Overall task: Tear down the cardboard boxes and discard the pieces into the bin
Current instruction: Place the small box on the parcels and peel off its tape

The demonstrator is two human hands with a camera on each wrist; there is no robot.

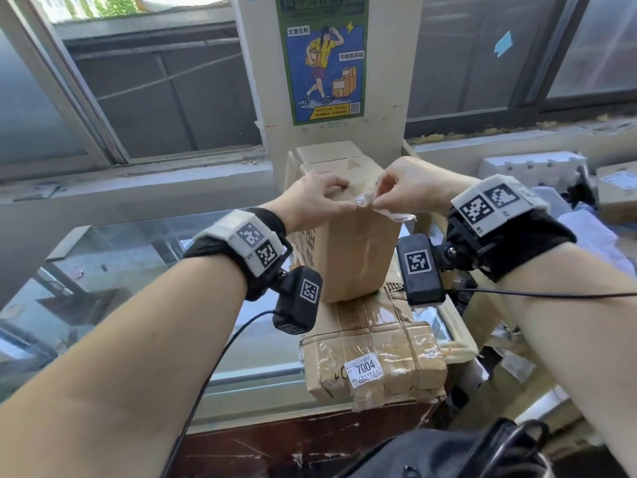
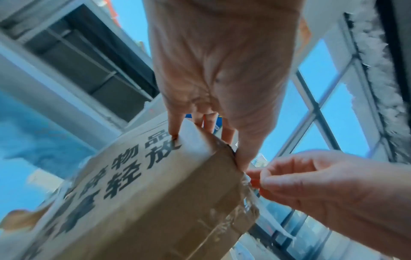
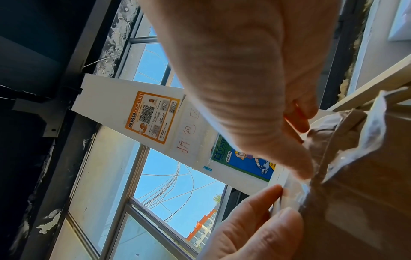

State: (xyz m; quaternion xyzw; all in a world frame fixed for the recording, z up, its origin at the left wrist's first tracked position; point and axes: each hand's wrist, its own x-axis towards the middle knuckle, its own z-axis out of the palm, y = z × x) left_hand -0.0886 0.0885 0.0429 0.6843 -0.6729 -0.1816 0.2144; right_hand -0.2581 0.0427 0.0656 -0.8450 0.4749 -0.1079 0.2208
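Note:
A tall brown cardboard box (image 1: 358, 257) with black printed characters stands upright on a flatter taped box (image 1: 375, 357) that bears a "7004" label. My left hand (image 1: 325, 198) grips the tall box's top left corner, fingers over the top and thumb on the front. My right hand (image 1: 377, 201) pinches a strip of clear tape (image 1: 400, 216) that is partly peeled from the top front edge. The left wrist view shows the left hand (image 2: 213, 88) on the box (image 2: 155, 202) and the right hand (image 2: 311, 184) at the tape (image 2: 250, 193). In the right wrist view the crinkled tape (image 3: 347, 158) lifts off the box (image 3: 367, 193).
Both boxes sit on a glass-topped counter (image 1: 138, 257) under a window sill. A pillar with a blue poster (image 1: 324, 56) rises right behind them. White foam packing (image 1: 531, 167) and more parcels (image 1: 617, 194) crowd the right side. A black bag (image 1: 448, 453) lies at the bottom. No bin shows.

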